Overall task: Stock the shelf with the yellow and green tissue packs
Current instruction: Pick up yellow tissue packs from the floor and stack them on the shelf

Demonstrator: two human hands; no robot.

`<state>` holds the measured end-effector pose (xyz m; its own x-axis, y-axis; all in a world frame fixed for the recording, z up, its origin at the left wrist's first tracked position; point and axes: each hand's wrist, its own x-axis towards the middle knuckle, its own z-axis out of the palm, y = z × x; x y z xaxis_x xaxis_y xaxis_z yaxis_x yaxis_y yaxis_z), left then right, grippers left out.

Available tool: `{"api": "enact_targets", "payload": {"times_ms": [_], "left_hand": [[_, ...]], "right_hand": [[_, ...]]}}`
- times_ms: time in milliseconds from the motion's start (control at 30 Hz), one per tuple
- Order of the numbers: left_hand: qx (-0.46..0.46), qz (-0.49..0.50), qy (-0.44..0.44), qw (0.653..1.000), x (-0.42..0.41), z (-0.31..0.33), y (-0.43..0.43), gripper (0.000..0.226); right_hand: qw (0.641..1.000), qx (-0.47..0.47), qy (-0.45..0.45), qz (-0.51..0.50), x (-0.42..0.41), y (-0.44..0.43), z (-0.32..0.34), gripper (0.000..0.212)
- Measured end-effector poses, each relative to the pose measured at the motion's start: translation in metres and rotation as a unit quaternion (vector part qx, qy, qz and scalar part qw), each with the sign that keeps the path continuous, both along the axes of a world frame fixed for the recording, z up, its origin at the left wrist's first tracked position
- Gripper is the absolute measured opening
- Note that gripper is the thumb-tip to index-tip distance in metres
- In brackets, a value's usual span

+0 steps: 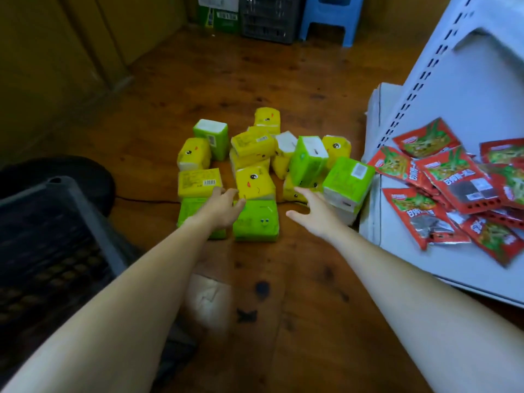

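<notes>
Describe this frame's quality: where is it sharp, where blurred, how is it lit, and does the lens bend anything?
Head view: dim, warm light; the tissue packs at centre are fairly sharp; the dark crate at lower left is smeared; the white shelf upright leans and curves from the wide lens; a soft sheen lies on the wooden floor farther back.

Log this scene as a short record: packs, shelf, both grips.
packs: yellow and green, heaped on the floor
shelf: white, at right, holds red snack bags, no packs visible on it
left grip: open, over a green pack, holding nothing
right grip: open, fingers spread, near the heap, holding nothing
crate: dark, at left
</notes>
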<state>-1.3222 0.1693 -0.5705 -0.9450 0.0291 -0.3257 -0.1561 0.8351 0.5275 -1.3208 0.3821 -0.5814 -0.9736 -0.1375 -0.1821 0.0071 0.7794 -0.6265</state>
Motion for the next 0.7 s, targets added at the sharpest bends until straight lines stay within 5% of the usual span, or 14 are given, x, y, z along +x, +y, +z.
{"api": "enact_targets", "payload": {"times_ms": [333, 533, 700], "left_hand": [[-0.057, 0.046, -0.02, 0.997, -0.03, -0.018, -0.041, 0.058], [0.006, 0.054, -0.012, 0.998, -0.056, -0.054, -0.004, 0.052], [-0.058, 0.064, 0.0, 0.996, -0.071, -0.098, 0.018, 0.055]], "right_hand": [[0.998, -0.008, -0.025, 0.057, -0.047, -0.058, -0.04, 0.065], [0.999, -0.012, -0.043, 0.023, -0.071, -0.054, -0.067, 0.06], [0.992, -0.079, -0.102, -0.004, -0.08, -0.043, -0.089, 0.055]]}}
